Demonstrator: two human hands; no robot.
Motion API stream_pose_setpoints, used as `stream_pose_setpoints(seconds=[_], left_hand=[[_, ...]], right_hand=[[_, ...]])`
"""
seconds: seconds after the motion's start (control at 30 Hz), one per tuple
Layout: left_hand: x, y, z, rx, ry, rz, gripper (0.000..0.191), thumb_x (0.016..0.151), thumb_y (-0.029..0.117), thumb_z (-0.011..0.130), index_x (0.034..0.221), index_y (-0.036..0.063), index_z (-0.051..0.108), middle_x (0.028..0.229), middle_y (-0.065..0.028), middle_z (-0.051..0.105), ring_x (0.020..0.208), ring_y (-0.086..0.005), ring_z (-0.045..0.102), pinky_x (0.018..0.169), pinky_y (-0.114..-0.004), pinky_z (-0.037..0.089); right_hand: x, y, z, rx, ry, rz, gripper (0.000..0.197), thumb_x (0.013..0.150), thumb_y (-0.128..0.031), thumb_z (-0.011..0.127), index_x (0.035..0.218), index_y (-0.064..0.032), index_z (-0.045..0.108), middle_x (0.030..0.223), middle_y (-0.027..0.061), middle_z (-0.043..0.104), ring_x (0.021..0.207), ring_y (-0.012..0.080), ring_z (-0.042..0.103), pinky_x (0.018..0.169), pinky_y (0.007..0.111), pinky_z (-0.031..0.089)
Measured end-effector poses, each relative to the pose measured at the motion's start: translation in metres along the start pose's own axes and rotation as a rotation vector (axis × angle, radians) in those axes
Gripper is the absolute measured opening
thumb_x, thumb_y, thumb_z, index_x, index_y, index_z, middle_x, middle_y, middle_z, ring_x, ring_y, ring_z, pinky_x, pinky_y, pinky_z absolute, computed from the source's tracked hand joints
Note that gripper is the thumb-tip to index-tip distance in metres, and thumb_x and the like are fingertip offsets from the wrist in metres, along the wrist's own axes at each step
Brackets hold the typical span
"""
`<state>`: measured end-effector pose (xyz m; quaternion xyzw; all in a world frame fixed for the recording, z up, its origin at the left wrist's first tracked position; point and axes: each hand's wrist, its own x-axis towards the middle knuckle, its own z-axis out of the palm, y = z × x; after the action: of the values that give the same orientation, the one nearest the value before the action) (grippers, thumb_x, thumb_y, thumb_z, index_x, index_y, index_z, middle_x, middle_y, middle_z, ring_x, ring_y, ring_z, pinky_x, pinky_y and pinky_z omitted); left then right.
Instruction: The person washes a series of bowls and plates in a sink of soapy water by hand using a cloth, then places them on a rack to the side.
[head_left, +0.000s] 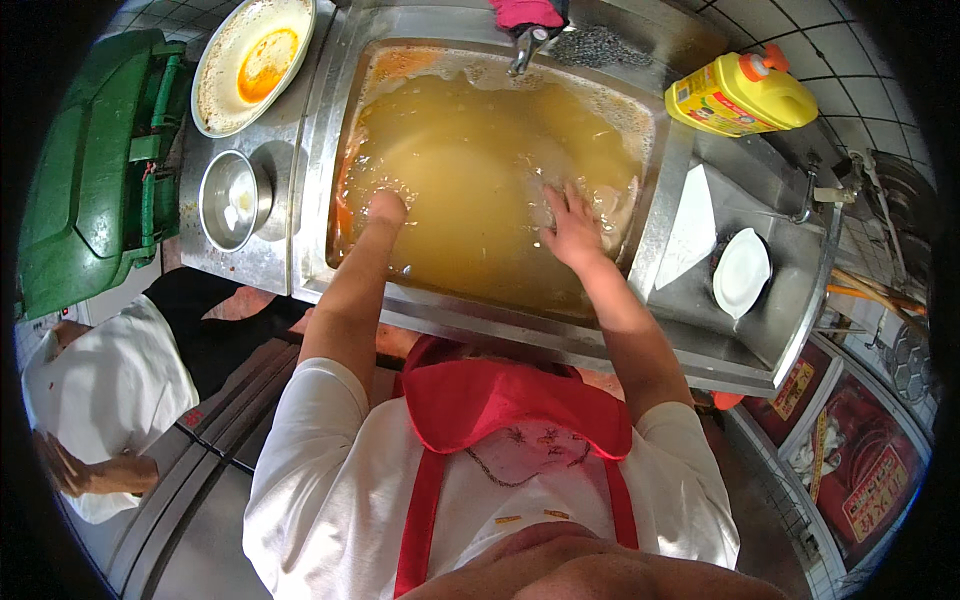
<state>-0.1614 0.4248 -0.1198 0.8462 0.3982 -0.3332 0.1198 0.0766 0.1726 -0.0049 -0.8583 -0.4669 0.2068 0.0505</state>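
Murky yellow-brown water (465, 195) with foam at its edges fills a large stainless steel sink (495, 304) in front of me. My left hand (388, 207) is sunk in it past the wrist on the left side, so its fingers and anything in them are hidden. On the right, my right hand (576, 231) lies at the surface with fingers apart and the tips dipping under. Nothing shows in its grasp. Just right of it, a pale rounded shape (615, 202), perhaps a dish, shows dimly through the water. A metal faucet spout (527, 51) hangs over the far rim.
Left stand a stained white bowl (217, 82), a steel bowl (234, 201) and a green waste bin (90, 172). A steel wool scrubber (600, 47) and yellow detergent jug (739, 94) sit behind. The smaller right sink (720, 345) holds a white dish (741, 274). A person (112, 375) is at left.
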Motion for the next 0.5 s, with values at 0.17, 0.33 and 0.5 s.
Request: stream_pose_setpoints(seconds=[0.17,0.33,0.5], left_hand=[[-0.014,0.006,0.01,-0.223,0.366,-0.169,0.024,0.08,0.012,0.053,0.1,-0.0002,0.059,0.098,-0.0202,0.062,0.091,-0.0318,0.062,0.08,-0.04,0.05],[-0.018,-0.001,-0.009,-0.458,0.284,-0.15,0.024,0.076,0.008,0.055,0.098,-0.0001,0.06,0.097,-0.0206,0.062,0.091,-0.0345,0.061,0.079,-0.038,0.05],[-0.022,-0.004,-0.033,-0.677,0.068,0.13,0.036,0.073,0.003,0.057,0.108,0.002,0.058,0.098,-0.0129,0.065,0.086,-0.0261,0.063,0.077,-0.033,0.049]], right_hand=[[0.022,-0.009,0.041,-0.037,-0.189,0.11,0.057,0.076,-0.01,0.055,0.131,-0.0121,0.039,0.141,0.0136,0.029,0.122,0.0391,0.036,0.094,0.04,0.04],[0.034,-0.003,0.116,0.027,-0.025,0.194,0.036,0.078,-0.008,0.049,0.114,-0.0051,0.051,0.119,0.0161,0.048,0.102,0.0355,0.051,0.082,0.038,0.045],[0.041,0.002,0.16,0.066,-0.062,0.235,0.015,0.078,-0.005,0.051,0.092,-0.0028,0.056,0.083,0.0155,0.06,0.073,0.0297,0.058,0.066,0.039,0.048]])
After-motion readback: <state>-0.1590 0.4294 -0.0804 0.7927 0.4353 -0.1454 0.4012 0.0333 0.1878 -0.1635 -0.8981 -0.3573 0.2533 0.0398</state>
